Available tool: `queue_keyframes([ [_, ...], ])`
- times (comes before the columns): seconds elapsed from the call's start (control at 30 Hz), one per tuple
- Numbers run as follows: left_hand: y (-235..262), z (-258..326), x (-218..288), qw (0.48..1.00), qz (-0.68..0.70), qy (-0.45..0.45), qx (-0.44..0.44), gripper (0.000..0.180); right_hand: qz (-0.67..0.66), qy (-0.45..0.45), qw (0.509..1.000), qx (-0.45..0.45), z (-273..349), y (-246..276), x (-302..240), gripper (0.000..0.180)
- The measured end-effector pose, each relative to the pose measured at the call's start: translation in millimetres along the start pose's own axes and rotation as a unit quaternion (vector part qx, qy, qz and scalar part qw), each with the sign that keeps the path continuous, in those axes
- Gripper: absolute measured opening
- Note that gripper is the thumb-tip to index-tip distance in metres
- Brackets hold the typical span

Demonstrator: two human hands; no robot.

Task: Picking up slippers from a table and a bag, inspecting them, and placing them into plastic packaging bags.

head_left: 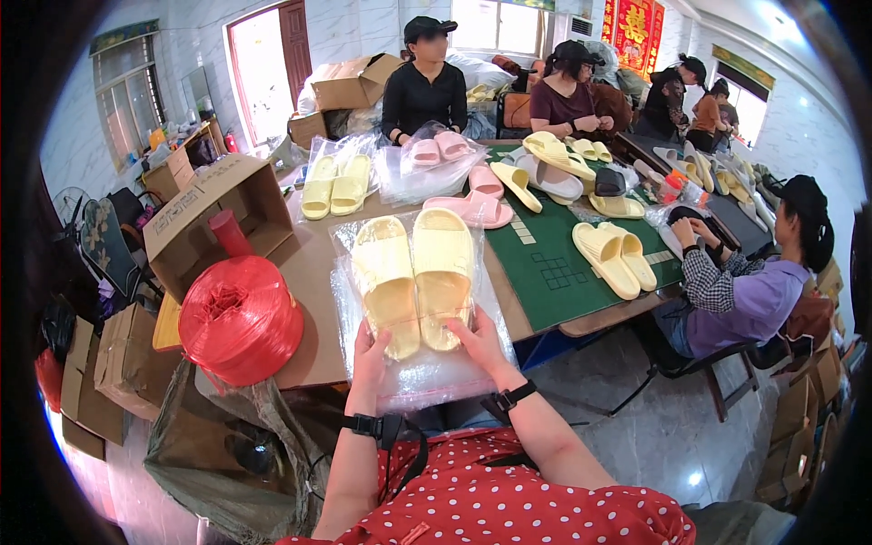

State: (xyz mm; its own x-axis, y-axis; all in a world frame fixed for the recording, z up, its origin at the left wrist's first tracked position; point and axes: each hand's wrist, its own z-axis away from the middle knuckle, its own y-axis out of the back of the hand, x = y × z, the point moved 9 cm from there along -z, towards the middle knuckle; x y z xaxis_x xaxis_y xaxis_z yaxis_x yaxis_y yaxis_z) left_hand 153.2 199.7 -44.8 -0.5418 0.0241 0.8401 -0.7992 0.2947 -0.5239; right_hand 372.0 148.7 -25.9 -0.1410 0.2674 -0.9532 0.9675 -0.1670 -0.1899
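Note:
A pair of pale yellow slippers [442, 259] lies side by side in a clear plastic bag, toes pointing away from me. My left hand [370, 357] is closed on the bag's lower left, by the heel of the left slipper. At the other heel, my right hand [481, 342] grips the lower right, thumb on top of the plastic. Both hands' undersides are hidden. Beneath the bagged pair lies a stack of clear plastic bags [427, 389] at the near edge of the table.
A large roll of red plastic twine [241, 320] sits left, before an open cardboard box [227, 195]. Beyond lie bagged yellow slippers [334, 188] and pink slippers [470, 211]. More slippers [613, 259] cover a green mat [549, 295]. Several people work around the table.

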Motion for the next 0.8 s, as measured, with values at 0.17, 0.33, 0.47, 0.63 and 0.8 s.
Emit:
queue_keyframes([
  [0.17, 0.1, 0.1, 2.1, 1.000, -0.012, -0.013, -0.008, 0.052, 0.000, -0.006, 1.000, -0.001, 0.7, -1.4, -0.2, 0.052],
  [0.33, 0.0, 0.9, 0.7, 1.000, 0.009, 0.000, -0.003, 0.053, -0.009, -0.001, 1.000, 0.002, 0.1, -1.2, 0.8, 0.054],
  [0.47, 0.2, 2.1, 1.6, 1.000, 0.004, 0.008, 0.011, 0.054, -0.002, -0.005, 1.000, 0.001, 0.2, -0.9, 0.0, 0.054],
  [0.63, 1.8, 1.1, 1.9, 1.000, -0.004, -0.001, 0.010, 0.053, -0.006, -0.011, 1.000, 0.004, 1.1, -1.5, -2.1, 0.050],
  [0.8, -0.1, 2.2, 3.0, 1.000, -0.004, 0.002, 0.012, 0.053, -0.005, 0.004, 1.000, 0.003, 0.0, -1.6, -2.1, 0.050],
])
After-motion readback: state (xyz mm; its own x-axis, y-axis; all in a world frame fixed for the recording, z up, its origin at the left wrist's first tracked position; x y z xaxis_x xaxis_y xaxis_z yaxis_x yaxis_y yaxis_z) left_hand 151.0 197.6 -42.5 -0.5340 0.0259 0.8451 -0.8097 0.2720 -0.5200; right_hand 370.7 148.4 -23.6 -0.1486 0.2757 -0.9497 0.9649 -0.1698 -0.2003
